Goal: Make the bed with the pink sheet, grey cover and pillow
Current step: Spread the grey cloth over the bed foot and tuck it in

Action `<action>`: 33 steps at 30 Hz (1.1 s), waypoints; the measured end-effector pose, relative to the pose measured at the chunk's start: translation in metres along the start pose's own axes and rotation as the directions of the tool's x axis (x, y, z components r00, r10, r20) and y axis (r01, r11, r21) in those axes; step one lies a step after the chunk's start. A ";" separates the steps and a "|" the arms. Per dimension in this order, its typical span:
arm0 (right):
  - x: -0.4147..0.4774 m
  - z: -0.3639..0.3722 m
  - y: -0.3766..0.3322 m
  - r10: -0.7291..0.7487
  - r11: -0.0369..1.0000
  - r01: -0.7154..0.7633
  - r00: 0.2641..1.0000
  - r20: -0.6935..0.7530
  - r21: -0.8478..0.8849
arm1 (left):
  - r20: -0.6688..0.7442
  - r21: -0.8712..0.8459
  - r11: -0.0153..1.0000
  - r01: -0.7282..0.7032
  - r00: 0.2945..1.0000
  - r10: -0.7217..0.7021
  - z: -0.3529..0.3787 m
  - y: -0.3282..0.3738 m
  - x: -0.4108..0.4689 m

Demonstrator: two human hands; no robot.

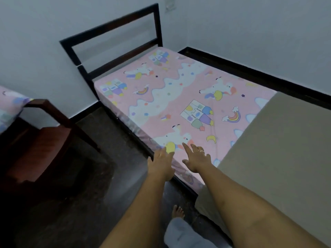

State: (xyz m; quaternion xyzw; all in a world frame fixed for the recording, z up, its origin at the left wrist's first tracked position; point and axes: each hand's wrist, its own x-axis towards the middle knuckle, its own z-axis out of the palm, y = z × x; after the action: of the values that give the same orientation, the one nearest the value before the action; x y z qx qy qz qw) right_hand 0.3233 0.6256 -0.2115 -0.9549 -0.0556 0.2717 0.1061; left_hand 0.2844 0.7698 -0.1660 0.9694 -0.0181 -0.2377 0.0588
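The pink sheet (pixel 179 97), printed with cartoon animals and rainbows, lies smooth over the mattress on the dark bed frame (pixel 111 29). The grey cover (pixel 279 149) is spread flat over the right part of the bed and hangs over its near side. Both my hands reach to the near edge of the sheet. My left hand (pixel 161 164) lies flat at the mattress edge with straight fingers. My right hand (pixel 196 158) rests on the sheet with fingers spread. A pillow in matching pink print (pixel 10 106) shows at the far left, on the chair.
A dark red wooden chair (pixel 41 140) stands left of the bed, with dark floor (pixel 107 158) between them. White walls close the head and far side of the bed. My bare foot (pixel 177 212) is on the floor by the bed frame.
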 end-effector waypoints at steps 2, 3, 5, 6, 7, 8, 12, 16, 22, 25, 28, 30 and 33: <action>0.036 -0.014 -0.011 0.030 0.998 -0.031 0.999 0.026 0.046 | 0.060 0.050 0.997 -0.054 0.997 0.051 -0.019 -0.017 0.036; 0.051 -0.024 -0.018 0.031 0.998 -0.033 0.999 0.037 0.059 | 0.083 0.057 0.997 -0.059 0.995 0.055 -0.029 -0.027 0.054; 0.080 -0.042 -0.028 0.029 0.998 -0.030 0.999 0.028 0.056 | 0.085 0.043 0.999 -0.031 0.996 0.027 -0.051 -0.047 0.087; 0.099 -0.054 -0.032 0.039 0.998 -0.040 0.999 0.022 0.055 | 0.086 0.037 0.999 -0.026 0.996 0.023 -0.064 -0.055 0.106; 0.115 -0.064 -0.036 0.049 0.997 -0.050 0.999 0.009 0.066 | 0.083 0.039 0.999 -0.027 0.996 0.024 -0.074 -0.062 0.124; 0.131 -0.074 -0.040 0.056 0.995 -0.056 0.998 -0.004 0.078 | 0.081 0.049 0.998 -0.039 0.996 0.035 -0.083 -0.068 0.142; 0.175 -0.094 -0.045 0.080 0.989 -0.073 0.996 -0.047 0.132 | 0.145 0.094 0.989 -0.117 0.984 0.102 -0.098 -0.067 0.200; 0.205 -0.087 -0.021 0.201 0.970 -0.194 0.979 -0.038 0.146 | 0.203 0.108 0.955 -0.275 0.947 0.249 -0.095 -0.047 0.265; 0.246 -0.034 0.018 0.462 0.855 -0.441 0.887 -0.013 0.274 | 0.291 0.151 0.831 -0.536 0.827 0.481 -0.066 -0.031 0.356; 0.275 0.006 0.030 0.531 0.811 -0.504 0.847 -0.013 0.297 | 0.338 0.175 0.776 -0.606 0.777 0.530 -0.039 -0.035 0.402; 0.309 0.044 0.048 0.577 0.786 -0.530 0.813 -0.073 0.318 | 0.336 0.227 0.707 -0.670 0.735 0.589 -0.001 -0.036 0.445; 0.323 0.064 0.062 0.604 0.775 -0.533 0.783 -0.149 0.341 | 0.309 0.249 0.668 -0.701 0.712 0.631 0.025 -0.034 0.469; 0.338 0.099 0.088 0.649 0.757 -0.574 0.715 -0.260 0.311 | 0.244 0.259 0.612 -0.747 0.664 0.707 0.064 -0.015 0.505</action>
State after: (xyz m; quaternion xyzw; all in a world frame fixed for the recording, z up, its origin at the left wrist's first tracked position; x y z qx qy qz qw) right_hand 0.5605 0.6129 -0.4855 -0.9347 0.3136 0.1200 0.1170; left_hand 0.7019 0.7465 -0.4558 0.8571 -0.4539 -0.2429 -0.0178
